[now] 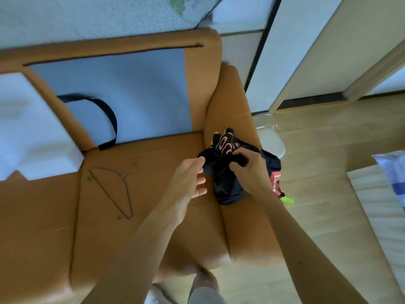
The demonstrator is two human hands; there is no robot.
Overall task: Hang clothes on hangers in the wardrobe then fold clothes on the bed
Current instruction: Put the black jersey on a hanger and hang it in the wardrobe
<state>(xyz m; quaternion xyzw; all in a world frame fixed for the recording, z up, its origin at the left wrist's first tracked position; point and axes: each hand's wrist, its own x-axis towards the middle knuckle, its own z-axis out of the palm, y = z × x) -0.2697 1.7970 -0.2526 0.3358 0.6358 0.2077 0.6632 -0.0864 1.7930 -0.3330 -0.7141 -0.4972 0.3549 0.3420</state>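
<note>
A crumpled black garment [228, 189] with red and yellow-green prints lies on the right side of an orange sofa seat [149, 172], against the armrest. My right hand [247, 170] is closed on the top of the garment. My left hand [190, 178] hovers just left of it with fingers spread, its fingertips close to the cloth's edge. A thin wire hanger [119, 189] lies flat on the seat to the left, untouched.
A grey bag with a black strap [109, 115] leans on the sofa back. A white cushion [30, 132] sits at the left. A clear plastic chair [271, 137] stands right of the armrest. A bed edge with a blue pillow [392, 172] is at far right.
</note>
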